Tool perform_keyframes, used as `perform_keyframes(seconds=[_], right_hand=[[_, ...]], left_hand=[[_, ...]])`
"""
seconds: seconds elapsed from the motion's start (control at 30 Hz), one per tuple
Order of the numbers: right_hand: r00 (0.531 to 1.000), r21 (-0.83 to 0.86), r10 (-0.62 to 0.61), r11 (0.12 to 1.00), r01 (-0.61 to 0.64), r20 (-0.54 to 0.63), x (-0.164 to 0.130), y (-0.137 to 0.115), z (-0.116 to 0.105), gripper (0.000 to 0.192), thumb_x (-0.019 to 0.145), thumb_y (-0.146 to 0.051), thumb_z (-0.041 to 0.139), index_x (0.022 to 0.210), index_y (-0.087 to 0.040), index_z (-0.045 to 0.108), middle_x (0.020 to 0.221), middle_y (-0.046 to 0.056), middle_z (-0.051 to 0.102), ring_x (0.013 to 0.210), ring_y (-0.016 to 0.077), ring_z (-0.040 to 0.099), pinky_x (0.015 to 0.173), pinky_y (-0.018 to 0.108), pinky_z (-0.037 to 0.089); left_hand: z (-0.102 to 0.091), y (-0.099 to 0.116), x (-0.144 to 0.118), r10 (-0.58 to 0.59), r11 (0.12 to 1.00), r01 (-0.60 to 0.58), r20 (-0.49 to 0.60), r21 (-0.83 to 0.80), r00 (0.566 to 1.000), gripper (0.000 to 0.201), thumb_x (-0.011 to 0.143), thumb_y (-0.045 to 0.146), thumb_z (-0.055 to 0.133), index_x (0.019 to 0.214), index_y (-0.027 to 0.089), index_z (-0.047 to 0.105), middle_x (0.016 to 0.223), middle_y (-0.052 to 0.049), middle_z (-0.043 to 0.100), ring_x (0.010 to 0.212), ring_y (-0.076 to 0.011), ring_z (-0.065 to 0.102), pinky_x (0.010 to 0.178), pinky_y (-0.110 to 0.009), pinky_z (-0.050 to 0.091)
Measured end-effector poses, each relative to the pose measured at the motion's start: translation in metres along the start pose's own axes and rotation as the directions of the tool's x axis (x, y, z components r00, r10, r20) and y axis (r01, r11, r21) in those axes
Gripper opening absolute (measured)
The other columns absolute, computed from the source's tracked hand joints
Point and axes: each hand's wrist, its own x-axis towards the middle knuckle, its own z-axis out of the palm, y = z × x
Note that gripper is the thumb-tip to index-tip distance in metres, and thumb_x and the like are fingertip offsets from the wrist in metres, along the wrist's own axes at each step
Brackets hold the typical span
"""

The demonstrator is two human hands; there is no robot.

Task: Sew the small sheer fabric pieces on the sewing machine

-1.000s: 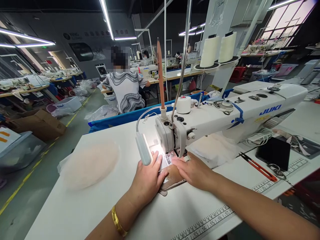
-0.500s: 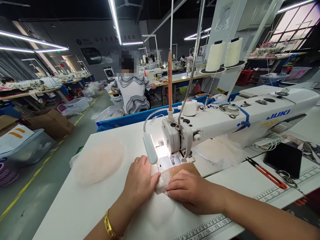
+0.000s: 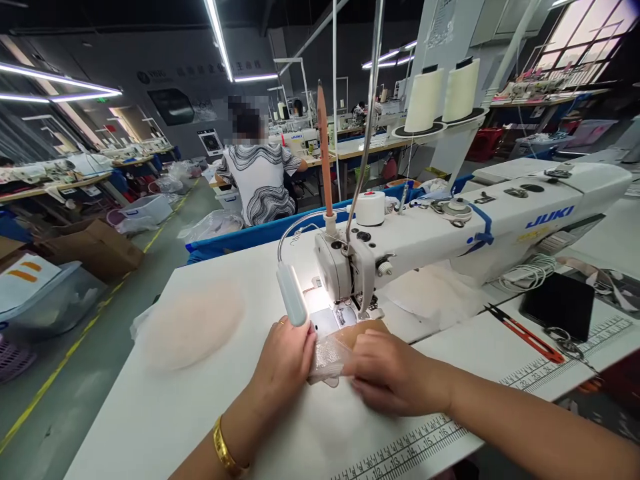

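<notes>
As hands [image 3: 387, 373] touch film [image 3: 327, 357], JUKI machine [image 3: 430, 233], ruler [image 3: 393, 460]

The room is dark up high, and the ceiling [image 3: 125, 17] looks almost black. Long white lights [image 3: 219, 40] glow there. Pale light shows at the window [image 3: 585, 47]. A little lamp [image 3: 291, 295] makes a very bright spot on the white table [image 3: 200, 427], and a shiny clear piece [image 3: 329, 355] sparkles. Soft gray shadows lie near the right hand [image 3: 383, 370], which looks a bit smeary. Wall letters [image 3: 215, 73] are fuzzy. Things look stretched and tilted near the sides. Squares hide one person's head [image 3: 247, 120].
</notes>
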Motion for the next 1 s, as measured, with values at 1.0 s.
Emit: perform_keyframes(seconds=[1.0], right_hand=[[0.948,0.032,0.264,0.964,-0.263,-0.179,0.005,0.006,0.005,0.022,0.107,-0.025,0.046,0.087,-0.022,0.054,0.081,0.001,0.063,0.072,0.0171,0.051,0.070,0.032,0.040]], left_hand=[[0.015,0.030,-0.008,0.333,0.925,-0.376,-0.383,-0.042,0.862,0.033,0.102,0.008,0.050,0.130,0.023,0.061,0.129,-0.011,0.066,0.124,-0.0266,0.063,0.104,-0.042,0.044]])
